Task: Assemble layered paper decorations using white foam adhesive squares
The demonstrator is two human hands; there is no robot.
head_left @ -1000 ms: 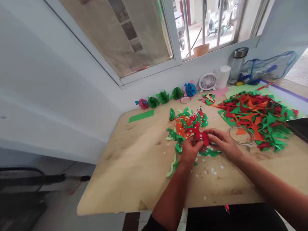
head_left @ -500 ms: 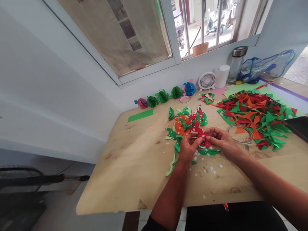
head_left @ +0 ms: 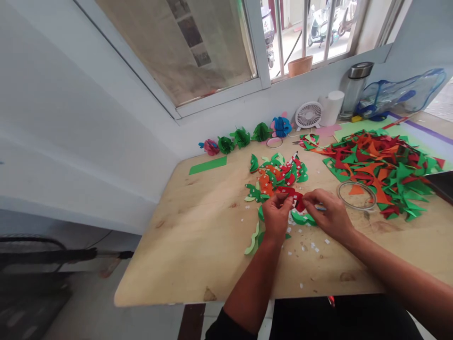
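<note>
My left hand pinches a red paper cut-out dotted with small white squares. At its right edge, my right hand has thumb and forefinger closed on the paper; the exact contact is hard to see. Just beyond the hands lies a loose heap of cut-outs, with orange pieces, green pieces and red ones, many bearing white squares. A green curved cut-out rests below the held paper. Left of my left wrist is a pale green wavy strip. Tiny white squares are scattered nearer me.
A pile of red, orange and green scraps covers the table's right side, beside a clear tape roll. Along the wall stand green paper figures, a blue one, a small fan and a glass bottle.
My right fingers have shifted from over the red cut-out to its right edge. My left hand still holds it. The whole view has shifted slightly.
</note>
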